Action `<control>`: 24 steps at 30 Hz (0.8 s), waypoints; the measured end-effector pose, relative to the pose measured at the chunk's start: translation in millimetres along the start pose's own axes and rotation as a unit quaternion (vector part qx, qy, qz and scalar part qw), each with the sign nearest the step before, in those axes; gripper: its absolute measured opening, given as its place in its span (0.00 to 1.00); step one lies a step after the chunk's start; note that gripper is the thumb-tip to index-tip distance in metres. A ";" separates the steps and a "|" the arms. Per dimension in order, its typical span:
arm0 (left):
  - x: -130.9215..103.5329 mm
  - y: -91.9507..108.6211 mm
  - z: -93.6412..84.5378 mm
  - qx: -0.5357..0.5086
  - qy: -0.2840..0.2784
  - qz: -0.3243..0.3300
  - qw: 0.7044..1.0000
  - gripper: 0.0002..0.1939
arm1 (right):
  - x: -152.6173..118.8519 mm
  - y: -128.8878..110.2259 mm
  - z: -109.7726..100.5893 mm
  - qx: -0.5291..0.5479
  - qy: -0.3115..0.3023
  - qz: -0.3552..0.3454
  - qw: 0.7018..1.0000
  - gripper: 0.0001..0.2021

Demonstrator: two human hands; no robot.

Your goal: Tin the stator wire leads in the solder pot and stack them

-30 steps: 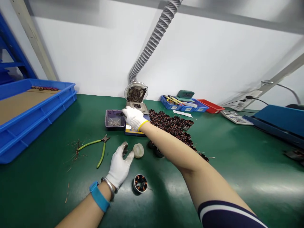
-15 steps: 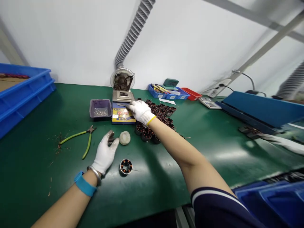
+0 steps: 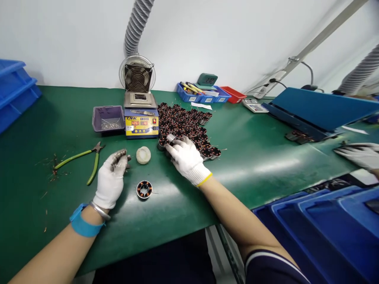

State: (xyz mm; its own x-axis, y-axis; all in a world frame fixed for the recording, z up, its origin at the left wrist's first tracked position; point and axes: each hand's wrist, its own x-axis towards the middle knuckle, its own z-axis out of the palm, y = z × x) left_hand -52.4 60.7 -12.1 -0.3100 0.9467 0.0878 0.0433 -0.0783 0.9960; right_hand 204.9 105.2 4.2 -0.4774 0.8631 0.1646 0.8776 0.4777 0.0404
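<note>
My right hand (image 3: 186, 157), in a white glove, has its fingers closed on a wound motor stator (image 3: 171, 138) at the near left edge of a cluster of stators (image 3: 189, 126). The stator's silvery side shows; the glove hides part of it. My left hand (image 3: 111, 177), gloved with darkened fingertips, is curled with thumb and fingers together; what it holds, if anything, is hidden. To its right sits a round whitish pot (image 3: 143, 155). Nearer me, a single stator (image 3: 144, 190) stands on the green table with a wire sticking out. Green-handled cutters (image 3: 94, 161) lie open to the left.
Behind stands a solder pot unit (image 3: 142, 122) with lit digits, tweezers (image 3: 143, 113) on its ledge and a fan (image 3: 138, 79) above. A purple bin (image 3: 109, 118) holds clippings. Blue crates (image 3: 17, 92) are at left. Another person's gloved hand (image 3: 359, 154) is at far right.
My right hand has left the solder unit's front ledge and come down right onto a stator in the cluster. My left hand has drawn away from the whitish pot and its fingers have closed.
</note>
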 end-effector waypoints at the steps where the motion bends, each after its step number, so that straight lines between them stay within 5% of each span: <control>1: -0.1 0.9 0.2 0.003 0.002 0.001 1.000 0.35 | 1.1 0.9 2.9 0.031 0.017 0.002 0.999 0.24; 4: 0.0 4.8 -1.5 0.001 0.021 0.009 1.000 0.33 | -1.6 -3.3 -3.9 0.197 0.089 0.037 0.976 0.22; 7: -2.6 13.7 -7.5 -0.024 0.034 0.026 0.999 0.32 | -4.8 -24.3 -28.7 0.388 0.100 0.058 0.915 0.23; 10: -7.6 25.6 -15.3 -0.081 -0.114 -0.063 0.988 0.33 | 5.1 -54.5 -54.3 0.485 0.047 0.004 0.873 0.22; 13: -9.9 34.6 -19.3 -0.139 -0.251 -0.169 0.943 0.32 | 27.0 -78.1 -64.8 0.510 0.053 -0.057 0.857 0.17; 19: -2.0 36.2 -10.6 -0.162 -0.097 -0.075 0.979 0.32 | 58.6 -89.6 -49.0 0.438 0.271 -0.147 0.844 0.04; 22: -4.2 31.4 -3.8 -0.117 -0.034 -0.017 0.992 0.33 | 58.3 -94.4 -34.3 0.537 0.204 -0.023 0.818 0.07; 24: -8.7 27.1 -0.9 -0.100 -0.026 0.005 0.995 0.33 | 57.3 -100.8 -23.6 0.673 0.120 0.083 0.725 0.10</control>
State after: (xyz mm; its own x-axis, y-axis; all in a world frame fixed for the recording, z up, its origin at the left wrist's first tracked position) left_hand -49.4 50.1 14.2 -0.2605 0.9602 0.1011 -0.1463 -0.1428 0.9789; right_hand 90.1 102.7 32.8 -0.2071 0.9509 0.2298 0.0072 0.2364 -0.9716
